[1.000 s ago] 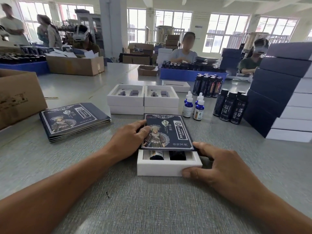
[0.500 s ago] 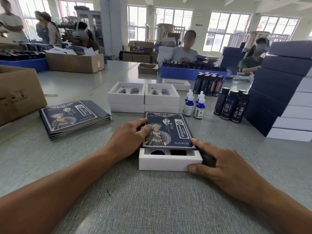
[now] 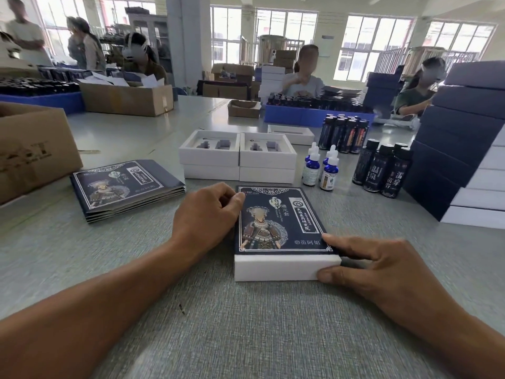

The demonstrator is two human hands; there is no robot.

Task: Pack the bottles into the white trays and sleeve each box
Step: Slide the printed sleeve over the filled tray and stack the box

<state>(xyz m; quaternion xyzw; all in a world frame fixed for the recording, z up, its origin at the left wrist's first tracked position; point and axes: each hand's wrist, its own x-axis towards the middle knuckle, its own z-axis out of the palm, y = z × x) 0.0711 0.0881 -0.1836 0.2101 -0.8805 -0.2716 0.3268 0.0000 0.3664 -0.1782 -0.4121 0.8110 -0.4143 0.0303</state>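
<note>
Item: white tray [image 3: 284, 268] with printed dark sleeve [image 3: 281, 220], lying on the grey table [image 3: 246, 337] between the two hands. Long axis runs away from the person; the near end wall of the tray shows white below the sleeve's near edge, so the sleeve looks all but fully seated. Contents hidden by the sleeve.

Left hand [image 3: 203, 217]: fingers curled, knuckles up, gripping the sleeve's left edge toward its far end.

Right hand [image 3: 382, 269]: thumb pressed on the tray's near right corner, forefinger laid along the right side at the sleeve's edge; it pinches the box at that corner. This hand is nearer to the exposed white end.

Judgement: any last closing travel lies along the long axis, sleeve toward the person or tray away.

Beyond the left hand: stack of flat sleeves [image 3: 128, 187], and a cardboard box [image 3: 35, 149] further left.

Beyond both hands: empty white trays [image 3: 237, 157], stacked two high, side by side.

Beyond the right hand: blue dropper bottles [image 3: 319, 168], dark bottles [image 3: 382, 170], a pile of finished boxes [image 3: 464, 149] at far right.
</note>
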